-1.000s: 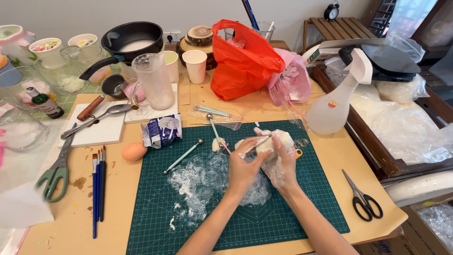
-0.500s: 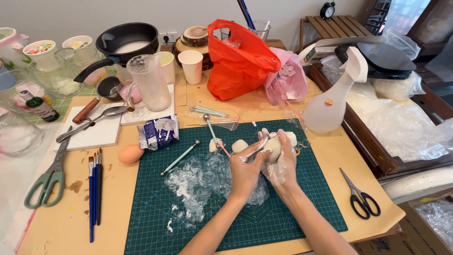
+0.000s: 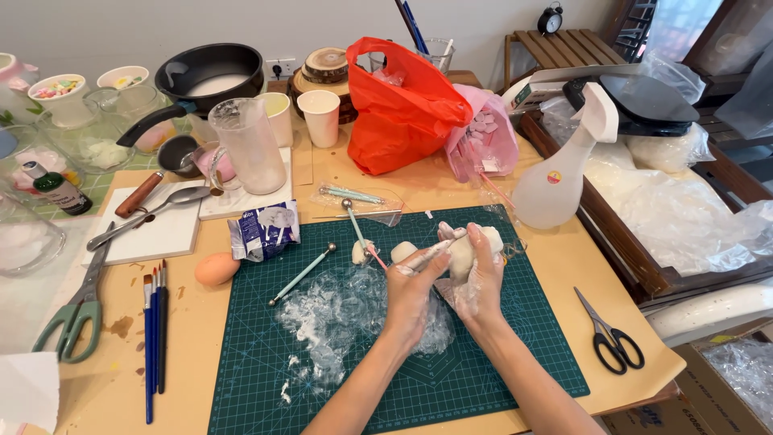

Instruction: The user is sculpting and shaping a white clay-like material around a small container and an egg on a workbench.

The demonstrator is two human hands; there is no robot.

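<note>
— Both hands have drifted a little toward the person since a moment ago, though they stay pressed around that pale lump.

— From the head camera, what's the right hand doing?

— Its fingers are curled shut around the white clay lump, holding it just above the green cutting mat.

— And the left hand?

— Closed on a thin modelling tool, whose tip touches the lump. Crumpled plastic wrap lies on the mat beneath the wrists.

— Anything close by?

— A ball-tipped stylus lies left of the wrap, a spray bottle stands beyond the mat's far right corner, and black scissors rest on the table at the right.
</note>
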